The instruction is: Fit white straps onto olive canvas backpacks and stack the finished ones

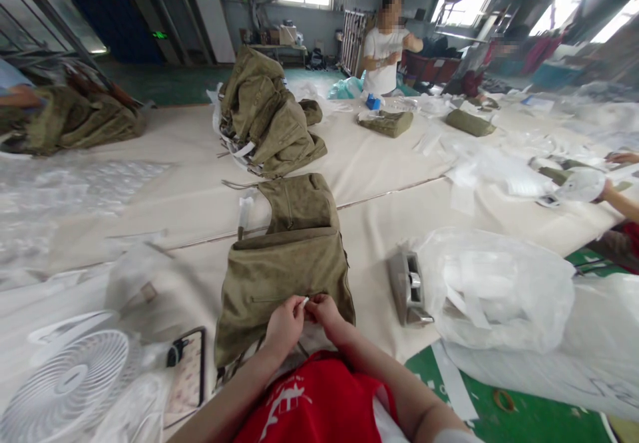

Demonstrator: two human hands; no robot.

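Observation:
An olive-green canvas bag (279, 263) lies flat on the table right in front of me, its flap folded away to the far side. Over the near part of the bag, my left hand (287, 326) pinches a small white piece (304, 302) too tiny to name. Close against it, my right hand (324, 313) has its fingers drawn together at the same white piece; whether they hold it too is partly hidden. A strap end wrapped in white (245, 210) sticks out at the bag's upper left.
A heap of olive bags (272, 117) stands beyond. To the left are a white fan (70, 376) and a phone (190, 370). On the right sit a metal tape dispenser (412, 287) and clear plastic bags (499, 283). Co-workers stand around the table, one in a white shirt (382, 57).

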